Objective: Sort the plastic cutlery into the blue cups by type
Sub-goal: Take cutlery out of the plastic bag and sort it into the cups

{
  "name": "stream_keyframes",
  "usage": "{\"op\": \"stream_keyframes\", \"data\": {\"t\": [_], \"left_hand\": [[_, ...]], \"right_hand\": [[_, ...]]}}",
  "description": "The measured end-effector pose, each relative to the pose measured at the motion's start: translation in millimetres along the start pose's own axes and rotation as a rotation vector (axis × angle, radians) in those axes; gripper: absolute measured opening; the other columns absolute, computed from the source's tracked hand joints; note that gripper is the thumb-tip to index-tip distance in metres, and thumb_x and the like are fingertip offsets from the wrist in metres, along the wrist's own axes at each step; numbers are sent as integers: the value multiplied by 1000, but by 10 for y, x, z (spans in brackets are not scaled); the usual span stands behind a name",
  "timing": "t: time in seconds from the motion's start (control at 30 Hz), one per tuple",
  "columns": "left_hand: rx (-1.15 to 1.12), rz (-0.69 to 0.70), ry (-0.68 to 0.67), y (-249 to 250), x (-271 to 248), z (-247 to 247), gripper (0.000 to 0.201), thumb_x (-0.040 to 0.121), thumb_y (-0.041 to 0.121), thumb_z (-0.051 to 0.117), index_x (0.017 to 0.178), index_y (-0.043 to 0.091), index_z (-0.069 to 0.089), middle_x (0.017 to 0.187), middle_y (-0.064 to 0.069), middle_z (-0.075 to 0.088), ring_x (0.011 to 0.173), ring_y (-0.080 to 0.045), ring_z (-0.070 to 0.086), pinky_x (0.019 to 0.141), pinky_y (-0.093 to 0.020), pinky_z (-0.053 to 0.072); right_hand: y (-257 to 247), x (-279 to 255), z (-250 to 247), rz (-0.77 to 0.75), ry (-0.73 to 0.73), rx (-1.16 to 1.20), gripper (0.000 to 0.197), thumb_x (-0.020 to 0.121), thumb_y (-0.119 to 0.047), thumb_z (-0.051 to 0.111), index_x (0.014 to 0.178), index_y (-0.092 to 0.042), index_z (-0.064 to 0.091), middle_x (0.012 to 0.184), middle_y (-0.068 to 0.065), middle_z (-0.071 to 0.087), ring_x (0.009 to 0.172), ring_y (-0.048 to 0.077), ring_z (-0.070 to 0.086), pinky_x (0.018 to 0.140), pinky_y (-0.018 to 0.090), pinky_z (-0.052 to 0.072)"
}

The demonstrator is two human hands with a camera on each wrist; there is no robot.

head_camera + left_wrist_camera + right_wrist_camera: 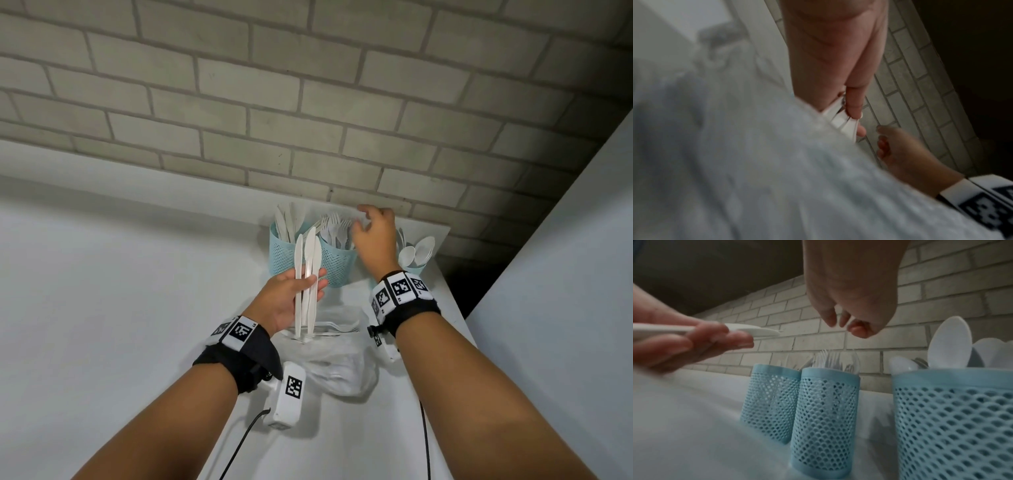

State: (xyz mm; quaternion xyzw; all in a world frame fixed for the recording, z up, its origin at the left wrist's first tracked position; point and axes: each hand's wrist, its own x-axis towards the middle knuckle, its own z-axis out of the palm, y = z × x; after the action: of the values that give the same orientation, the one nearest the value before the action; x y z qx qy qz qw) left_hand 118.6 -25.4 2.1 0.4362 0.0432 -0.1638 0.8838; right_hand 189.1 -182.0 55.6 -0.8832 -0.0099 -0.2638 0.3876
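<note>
Three blue mesh cups stand in a row against the brick wall: the knife cup [281, 250] on the left, the fork cup [337, 265] in the middle, the spoon cup [418, 265] on the right. My left hand [301, 291] grips three white plastic knives [308, 260], blades up, just in front of the knife cup. My right hand [373, 236] hovers over the fork cup [826, 410] with loosely curled fingers [830, 319] and holds nothing. In the left wrist view my fingers [854, 100] pinch the knives [839, 121].
A crumpled clear plastic bag [342, 366] lies on the white table [120, 291] in front of the cups, with a few loose white forks [339, 329] on it. The table's right edge [455, 301] drops off beside the spoon cup. Cables trail from both wrist cameras.
</note>
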Motion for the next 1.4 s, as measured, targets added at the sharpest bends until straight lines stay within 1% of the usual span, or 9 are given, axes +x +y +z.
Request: {"op": "stream_keyframes", "data": {"t": [0.13, 0.3, 0.43, 0.53, 0.7, 0.87, 1.1, 1.23, 1.4], "left_hand": [[-20, -21, -18, -13, -39, 25, 23, 93, -5, 45, 109, 6, 58, 107, -9, 66, 95, -20, 64, 74, -28, 58], [15, -39, -56, -11, -85, 100, 22, 94, -2, 47, 110, 6, 59, 103, -8, 67, 90, -17, 66, 73, -27, 57], [87, -51, -85, -4, -119, 165, 17, 97, 6, 45, 104, 8, 60, 88, -4, 70, 71, -10, 70, 62, -21, 57], [190, -10, -58, 5, -141, 206, 16, 100, 14, 41, 105, 15, 56, 71, 0, 67, 56, -6, 62, 54, -18, 51], [269, -84, -68, 5, -169, 185, 38, 99, 40, 35, 100, 10, 59, 69, 0, 53, 50, -6, 52, 48, -17, 45], [64, -244, 80, -7, -169, 139, 51, 99, 45, 30, 93, 4, 60, 74, -6, 57, 66, -13, 54, 48, -18, 53], [-260, -165, 118, 45, -133, 121, 26, 101, 16, 37, 96, -3, 54, 87, -17, 55, 81, -25, 59, 60, -32, 60], [-196, -168, 212, 49, -77, 81, 20, 98, 9, 39, 90, 1, 55, 72, -9, 51, 61, -15, 54, 46, -19, 54], [-17, -58, 334, 32, -32, 113, 25, 101, 17, 37, 84, 9, 53, 67, -4, 44, 54, -8, 38, 37, -12, 34]], "right_hand": [[-172, -165, -40, -82, -88, 240, 15, 88, -23, 61, 88, -9, 69, 75, 4, 63, 63, 9, 52, 64, 24, 46], [-222, -277, 82, 191, -526, 178, 53, 88, -58, 48, 115, -13, 59, 104, 4, 66, 92, 18, 63, 88, 36, 52], [-297, -424, 83, 335, -701, 524, 19, 90, -35, 59, 90, -16, 57, 91, 8, 70, 82, 22, 68, 68, 30, 57], [-350, -501, 79, 266, -685, 529, 11, 89, -12, 61, 80, -14, 56, 77, 5, 67, 61, 10, 66, 51, 20, 51], [-415, -422, 75, 456, -477, 733, 12, 97, -8, 46, 86, -9, 50, 72, 7, 60, 53, 10, 67, 55, 27, 55], [-533, -338, 24, 235, -193, 858, 13, 99, -9, 42, 87, -11, 46, 68, 6, 55, 55, 9, 66, 67, 22, 57], [-452, -516, 179, 81, -360, 724, 3, 95, -12, 52, 93, -10, 53, 75, 2, 68, 75, 12, 68, 78, 29, 56], [-440, -511, 209, 74, -284, 514, 16, 90, -17, 60, 99, -6, 56, 77, 3, 66, 74, 12, 65, 69, 26, 52], [-413, -455, 190, 156, -430, 241, 18, 85, -23, 66, 73, -12, 59, 63, 2, 59, 50, 8, 51, 45, 14, 40]]}}
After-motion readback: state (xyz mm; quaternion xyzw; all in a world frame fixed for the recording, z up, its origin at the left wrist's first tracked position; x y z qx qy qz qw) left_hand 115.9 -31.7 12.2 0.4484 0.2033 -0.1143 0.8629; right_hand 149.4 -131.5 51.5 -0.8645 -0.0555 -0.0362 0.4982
